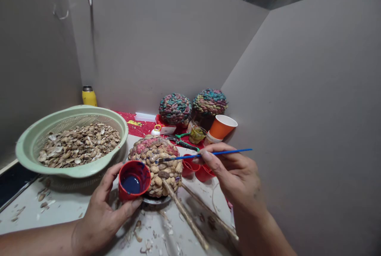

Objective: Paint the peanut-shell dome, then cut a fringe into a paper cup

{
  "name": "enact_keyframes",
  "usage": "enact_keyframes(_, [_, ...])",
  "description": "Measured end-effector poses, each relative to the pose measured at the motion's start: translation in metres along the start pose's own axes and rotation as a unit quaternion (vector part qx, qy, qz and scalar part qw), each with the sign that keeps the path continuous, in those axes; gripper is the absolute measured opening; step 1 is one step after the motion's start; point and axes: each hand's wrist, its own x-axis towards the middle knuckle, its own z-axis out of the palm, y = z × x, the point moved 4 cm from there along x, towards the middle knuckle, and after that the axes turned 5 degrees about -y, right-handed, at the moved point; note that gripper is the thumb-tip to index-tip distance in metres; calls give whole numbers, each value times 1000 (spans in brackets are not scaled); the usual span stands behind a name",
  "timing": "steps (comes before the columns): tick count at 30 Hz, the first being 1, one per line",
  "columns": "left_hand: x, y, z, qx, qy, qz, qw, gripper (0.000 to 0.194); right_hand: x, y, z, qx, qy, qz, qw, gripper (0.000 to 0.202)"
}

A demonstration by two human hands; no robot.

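My left hand point(108, 206) grips a small red cup point(126, 197) holding dark blue liquid, tilted toward me. Between my fingers and thumb, my right hand point(235, 170) pinches a thin blue paintbrush point(220, 153). The dark bristles meet the surface of a rounded peanut-covered form point(159, 180), just right of the cup. Pink colour covers part of its upper side; most of the rest is plain tan, with a few blue-purple marks. A metal dish point(156, 200) shows beneath it. Two wooden sticks point(189, 220) extend from it toward the lower right.
Left stands a green colander point(74, 174) of shells, with a yellow bottle point(89, 97) behind. Two coloured peanut forms point(175, 108) sit at the back. Right of centre are orange paper cups point(220, 128), red cups point(204, 173) and green-handled pliers point(187, 145). Shell scraps litter the table point(62, 212).
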Motion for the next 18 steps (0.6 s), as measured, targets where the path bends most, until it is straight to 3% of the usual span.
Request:
enact_keyframes(4, [-1,-1,-1,1,4,2,1000,56,-2,-2,8,3,-19,-9,1000,26])
enact_keyframes(10, [-2,-4,0,-1,-6,-4,1000,58,-2,2,0,-38,13,-24,999,18])
enact_keyframes(18, [-6,-10,0,-7,-9,-9,1000,59,-4,-15,8,-30,-7,-81,996,15])
